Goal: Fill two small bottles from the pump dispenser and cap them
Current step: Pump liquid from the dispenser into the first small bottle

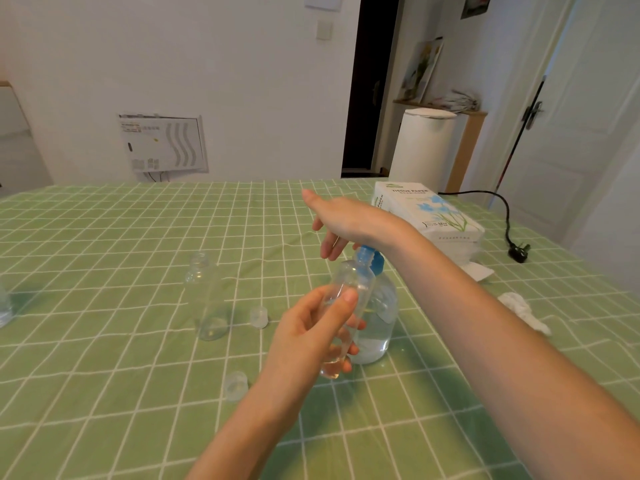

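My left hand (313, 336) grips a small clear bottle (349, 289), tilted with its open neck up under the blue pump head (372, 258) of the clear dispenser (379, 327). My right hand (341, 221) rests palm-down on top of the pump, fingers spread and loose. A second small clear bottle (207, 299) stands uncapped to the left on the table. Two clear caps lie on the cloth, one cap (259, 317) beside that bottle and another cap (236, 385) nearer me.
A green checked tablecloth (121, 375) covers the table. A white tissue paper pack (429, 216) sits at the back right, with a crumpled tissue (523, 308) and a black plug and cord (517, 252) near the right edge. Part of another clear container (4, 306) shows at the left edge.
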Motion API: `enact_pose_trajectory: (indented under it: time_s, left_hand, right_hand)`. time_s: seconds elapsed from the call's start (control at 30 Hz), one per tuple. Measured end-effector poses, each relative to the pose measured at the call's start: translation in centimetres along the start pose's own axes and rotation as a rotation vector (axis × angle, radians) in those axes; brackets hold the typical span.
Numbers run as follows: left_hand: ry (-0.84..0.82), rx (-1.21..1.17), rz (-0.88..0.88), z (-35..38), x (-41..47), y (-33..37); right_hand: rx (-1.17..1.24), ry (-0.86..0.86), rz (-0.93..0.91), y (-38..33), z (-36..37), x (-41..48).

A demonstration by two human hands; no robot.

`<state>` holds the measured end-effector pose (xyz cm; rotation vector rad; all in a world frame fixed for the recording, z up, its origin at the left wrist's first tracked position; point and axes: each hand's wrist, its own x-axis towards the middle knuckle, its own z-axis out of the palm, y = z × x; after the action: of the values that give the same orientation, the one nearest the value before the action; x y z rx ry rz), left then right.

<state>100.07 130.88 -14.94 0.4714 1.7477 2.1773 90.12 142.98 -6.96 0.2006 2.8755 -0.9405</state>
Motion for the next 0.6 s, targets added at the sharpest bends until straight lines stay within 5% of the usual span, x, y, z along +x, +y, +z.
enact_pose_trajectory:
  time_s: [0.6]
  left_hand:
    - [0.007,-0.045,0.012,0.1,0.4,0.1]
  right_hand:
    - [0.048,0.001,0.012,-0.5,-0.8,0.0]
